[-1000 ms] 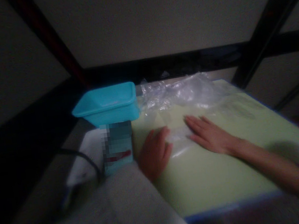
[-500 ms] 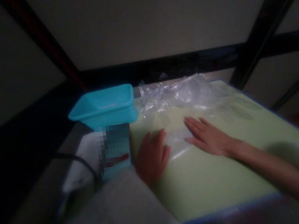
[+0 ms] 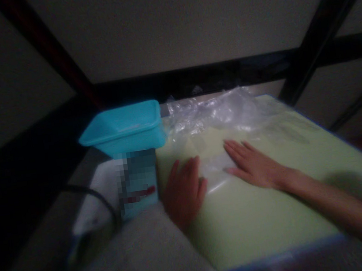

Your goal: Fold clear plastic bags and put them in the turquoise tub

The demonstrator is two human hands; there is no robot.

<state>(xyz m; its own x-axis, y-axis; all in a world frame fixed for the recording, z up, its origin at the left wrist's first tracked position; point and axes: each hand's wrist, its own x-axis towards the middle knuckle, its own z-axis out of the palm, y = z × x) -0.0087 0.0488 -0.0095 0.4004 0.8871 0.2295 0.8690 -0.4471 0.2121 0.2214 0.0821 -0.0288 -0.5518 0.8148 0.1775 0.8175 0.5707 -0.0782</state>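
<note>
A clear plastic bag (image 3: 213, 166) lies flat on a pale green mat (image 3: 264, 213). My left hand (image 3: 183, 190) rests on its left edge with fingers stretched out flat. Pressed flat on the bag's right part is my right hand (image 3: 253, 166), fingers together and extended. Both arms wear light fuzzy sleeves. Neither hand grips anything.
A turquoise plastic tub (image 3: 123, 127) sits on a blurred box (image 3: 137, 181) left of the mat. Crumpled clear plastic (image 3: 214, 113) is heaped at the mat's far edge. A black cable (image 3: 92, 196) curves at the left. Dark frame bars (image 3: 316, 24) rise behind.
Both hands stay flat on the bag almost unmoved; the view has shifted slightly, so everything sits a little to the left.
</note>
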